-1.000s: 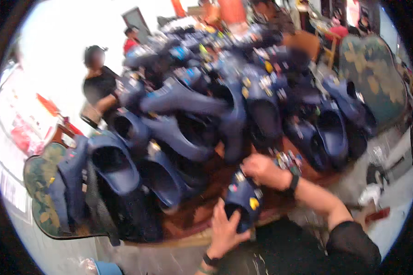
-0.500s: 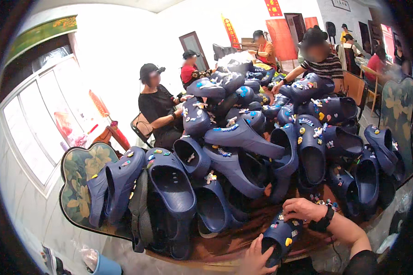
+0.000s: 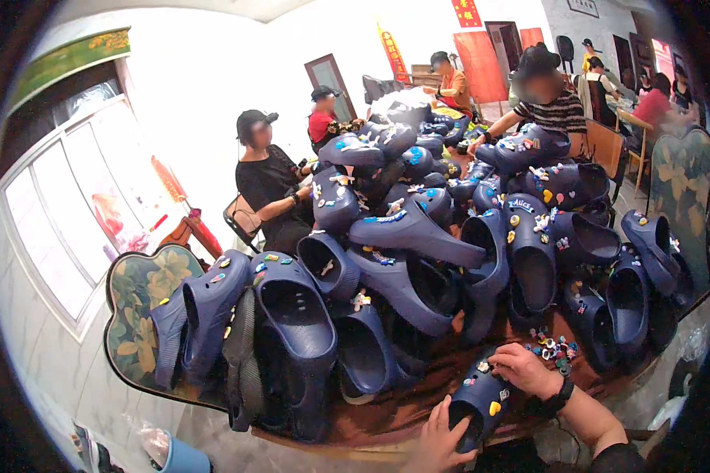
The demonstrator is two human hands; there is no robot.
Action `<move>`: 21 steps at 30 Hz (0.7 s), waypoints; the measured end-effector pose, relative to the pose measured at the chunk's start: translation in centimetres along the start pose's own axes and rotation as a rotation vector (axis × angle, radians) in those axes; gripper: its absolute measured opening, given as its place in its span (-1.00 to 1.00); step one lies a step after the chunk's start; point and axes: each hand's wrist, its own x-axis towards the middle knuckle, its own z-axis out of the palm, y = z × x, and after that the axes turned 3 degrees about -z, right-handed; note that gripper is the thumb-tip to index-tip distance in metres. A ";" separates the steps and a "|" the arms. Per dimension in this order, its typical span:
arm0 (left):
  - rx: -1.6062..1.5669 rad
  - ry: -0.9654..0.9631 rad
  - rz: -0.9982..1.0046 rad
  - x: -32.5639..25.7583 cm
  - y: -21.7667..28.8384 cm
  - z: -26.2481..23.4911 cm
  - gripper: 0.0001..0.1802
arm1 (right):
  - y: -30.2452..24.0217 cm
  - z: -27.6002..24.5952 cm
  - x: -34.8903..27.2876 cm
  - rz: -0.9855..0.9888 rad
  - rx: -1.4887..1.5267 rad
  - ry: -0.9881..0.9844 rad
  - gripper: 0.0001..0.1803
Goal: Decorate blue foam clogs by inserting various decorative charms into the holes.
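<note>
I hold a navy blue clog (image 3: pixel 480 400) at the near edge of the table. My left hand (image 3: pixel 436 441) grips its heel end from below. My right hand (image 3: pixel 526 370), with a black wristband, rests on the clog's top front, fingers pressed onto the small coloured charms there. A little heap of loose coloured charms (image 3: pixel 551 347) lies on the wooden table just beyond my right hand.
A big heap of navy clogs (image 3: pixel 418 236) covers the table (image 3: pixel 386 410). Several people sit around the far side, one in black (image 3: pixel 267 183), one in stripes (image 3: pixel 546 102). Floral chair backs stand at left (image 3: pixel 138 315) and right (image 3: pixel 682 197).
The view has swung upward, bringing the people and the room into sight. Both hands stay on the same clog, which now sits lower in the picture.
</note>
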 end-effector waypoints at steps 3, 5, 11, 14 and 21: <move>0.008 -0.019 0.025 0.4 0.0 -0.5 -0.19 | 0.2 -1.1 0.7 -0.049 -0.065 0.000 -0.76; -0.027 -0.016 0.029 0.4 0.2 -0.6 -0.16 | 0.4 -0.8 1.2 -0.086 -0.108 0.003 -0.76; -0.088 -0.034 -0.025 0.0 0.4 -0.4 -0.17 | 0.2 0.0 0.6 -0.181 -0.162 0.013 -0.75; -0.089 0.001 0.009 -0.3 0.3 -0.3 -0.16 | 0.1 -1.0 0.8 -0.176 -0.136 -0.069 -0.76; -0.096 -0.036 0.041 0.5 0.0 -0.9 -0.13 | 0.5 -1.8 1.3 -0.224 -0.221 -0.110 -0.78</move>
